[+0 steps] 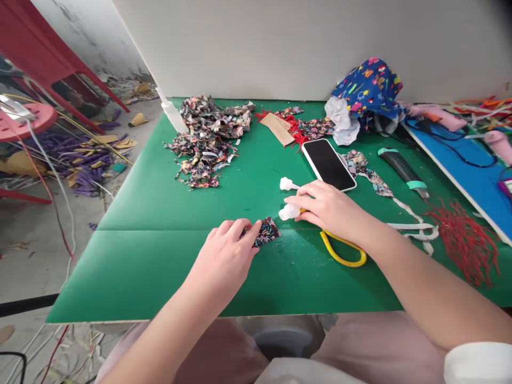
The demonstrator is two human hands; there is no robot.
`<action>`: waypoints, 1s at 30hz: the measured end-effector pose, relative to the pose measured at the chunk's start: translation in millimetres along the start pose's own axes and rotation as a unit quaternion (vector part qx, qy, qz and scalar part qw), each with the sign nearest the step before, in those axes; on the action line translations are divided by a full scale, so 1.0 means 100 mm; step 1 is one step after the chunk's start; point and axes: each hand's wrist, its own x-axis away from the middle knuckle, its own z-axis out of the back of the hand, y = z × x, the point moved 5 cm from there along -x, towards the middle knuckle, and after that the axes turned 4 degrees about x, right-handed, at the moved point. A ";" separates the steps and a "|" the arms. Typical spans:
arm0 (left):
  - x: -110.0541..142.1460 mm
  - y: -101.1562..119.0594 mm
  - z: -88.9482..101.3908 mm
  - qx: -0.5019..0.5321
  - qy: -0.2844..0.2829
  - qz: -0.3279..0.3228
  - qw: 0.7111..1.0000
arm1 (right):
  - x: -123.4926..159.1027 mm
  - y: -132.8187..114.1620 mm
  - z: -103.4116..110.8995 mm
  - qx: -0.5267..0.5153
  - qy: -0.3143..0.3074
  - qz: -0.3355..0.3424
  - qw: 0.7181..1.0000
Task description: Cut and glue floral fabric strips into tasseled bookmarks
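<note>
My left hand [232,242] is closed on a small strip of dark patterned fabric [267,232], its fingers pressing the strip to the green table. A short gap to the right, my right hand [322,202] is closed around a small white plastic bottle [289,212], much of which the fingers hide. A white knob on a thin stem [286,184] sticks out by the index finger. Beneath the right wrist lie scissors with a yellow handle [344,257]; their blades are hidden. A white phone [328,165] rests just beyond that hand.
A heap of patterned fabric pieces [212,136] lies at the back left beside a white nozzle bottle [174,114]. To the right are a utility knife [403,172], red threads [464,240] and a blue board [460,170]. Blue printed cloth [368,93] stands against the back panel.
</note>
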 end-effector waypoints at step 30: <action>-0.20 0.00 -0.08 0.097 0.112 -0.131 0.980 | -0.03 -0.18 -0.07 0.035 -0.036 0.013 0.999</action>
